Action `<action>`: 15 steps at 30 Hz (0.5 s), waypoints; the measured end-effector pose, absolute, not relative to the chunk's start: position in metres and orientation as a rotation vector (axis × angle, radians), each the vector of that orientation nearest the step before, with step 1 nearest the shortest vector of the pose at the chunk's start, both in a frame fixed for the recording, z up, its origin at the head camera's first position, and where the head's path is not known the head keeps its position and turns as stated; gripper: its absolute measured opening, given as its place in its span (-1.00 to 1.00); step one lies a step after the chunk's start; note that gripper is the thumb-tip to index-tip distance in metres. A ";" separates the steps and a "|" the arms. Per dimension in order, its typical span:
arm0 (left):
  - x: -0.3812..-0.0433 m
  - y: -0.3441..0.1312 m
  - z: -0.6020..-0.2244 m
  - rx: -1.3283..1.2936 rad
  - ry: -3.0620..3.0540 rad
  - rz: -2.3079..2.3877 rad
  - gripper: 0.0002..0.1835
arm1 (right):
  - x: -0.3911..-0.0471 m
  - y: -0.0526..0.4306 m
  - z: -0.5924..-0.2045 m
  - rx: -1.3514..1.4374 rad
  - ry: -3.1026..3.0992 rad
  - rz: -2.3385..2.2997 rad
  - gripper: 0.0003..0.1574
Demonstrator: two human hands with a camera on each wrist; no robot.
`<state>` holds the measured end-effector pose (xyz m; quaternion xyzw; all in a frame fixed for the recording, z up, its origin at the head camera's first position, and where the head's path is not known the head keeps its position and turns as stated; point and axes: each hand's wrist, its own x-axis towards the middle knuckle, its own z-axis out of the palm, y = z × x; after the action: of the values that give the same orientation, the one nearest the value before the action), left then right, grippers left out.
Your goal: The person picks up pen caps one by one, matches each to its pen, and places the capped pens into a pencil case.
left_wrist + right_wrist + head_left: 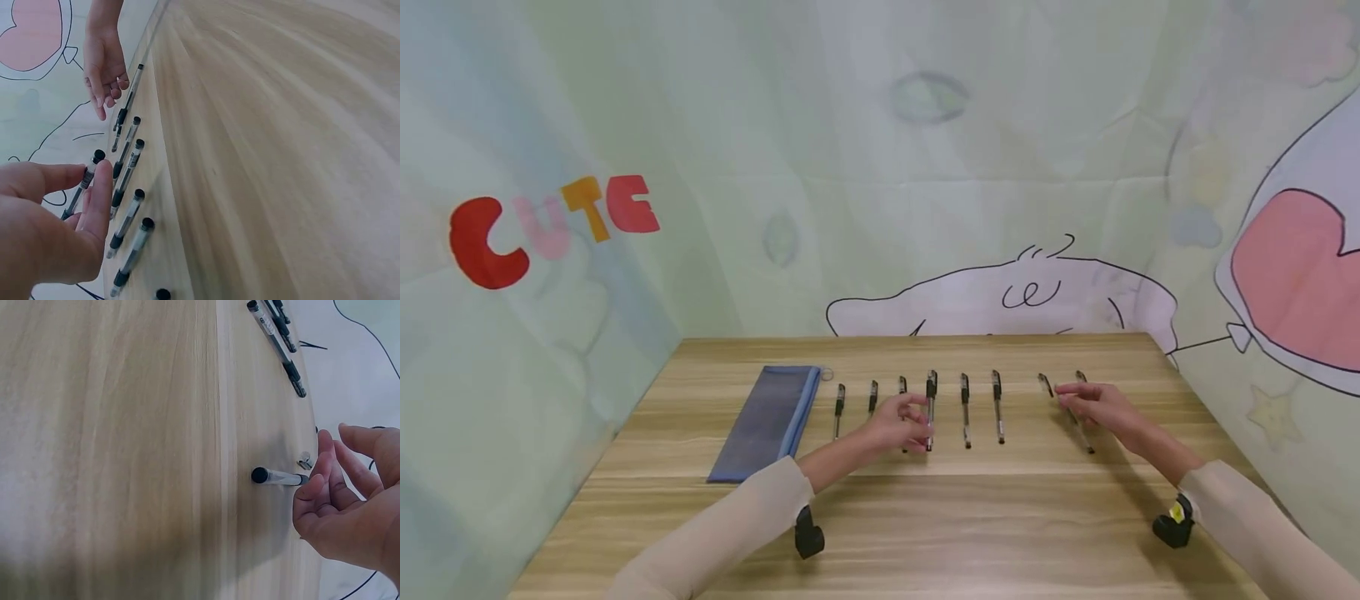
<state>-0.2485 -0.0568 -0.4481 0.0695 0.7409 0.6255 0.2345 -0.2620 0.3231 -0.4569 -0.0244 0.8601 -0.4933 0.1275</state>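
My left hand [898, 423] pinches a black-capped pen [932, 392] between thumb and fingertips. In the left wrist view this pen [79, 190] stands out from the row of others. My right hand [1101, 406] hovers over the right end of the row, its fingers loosely bent with nothing seen between thumb and forefinger. Beneath it a slanted pen [1082, 429] lies on the table, partly hidden; the right wrist view shows its end [275, 477] behind the fingers. A short dark piece [1047, 385] shows left of those fingertips, and a dark tip [1081, 376] just above the hand.
Several similar pens, among them one left of the hands [839, 404] and one in the middle [966, 408], lie side by side on the wooden table [970, 533]. A blue-grey mesh zip pouch [763, 425] lies to their left. A printed curtain [775, 275] hangs behind the table.
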 end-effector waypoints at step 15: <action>-0.238 -0.072 -0.458 0.121 2.015 1.806 -0.36 | -0.286 0.318 -0.450 -0.080 2.608 -1.389 -0.34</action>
<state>-0.2381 -0.0719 -0.4584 0.0437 0.7267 0.6511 0.2148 -0.2860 0.3184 -0.4498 -0.0271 0.8785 -0.4679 0.0925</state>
